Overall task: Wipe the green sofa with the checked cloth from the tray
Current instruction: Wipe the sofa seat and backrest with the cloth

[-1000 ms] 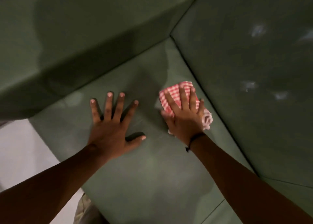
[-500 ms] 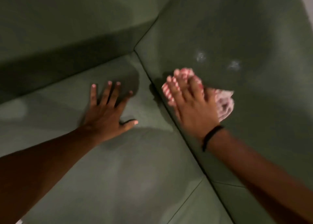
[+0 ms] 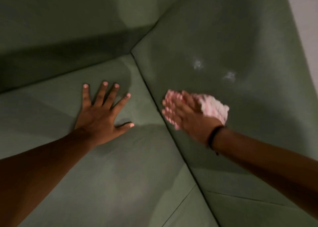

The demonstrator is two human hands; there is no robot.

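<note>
While left hand (image 3: 101, 118) lies splayed, right hand (image 3: 187, 116) presses checked cloth (image 3: 215, 109) (blurred) on green sofa (image 3: 223, 37).

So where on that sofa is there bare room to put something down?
The seat cushion is bare below the flat left hand, out to the seam. It is busiest where the right hand presses the cloth on the back cushion, below two pale marks.

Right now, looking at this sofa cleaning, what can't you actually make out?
All from the head view:
- The checked cloth: motion blur smears its pattern, and the right hand covers part of it.
- The right hand's fingers: blurred, so the grip is unclear.
- The two pale marks on the sofa back: too faint to identify.
- The tray: outside the frame.
- The seat under the left hand: hidden.
</note>
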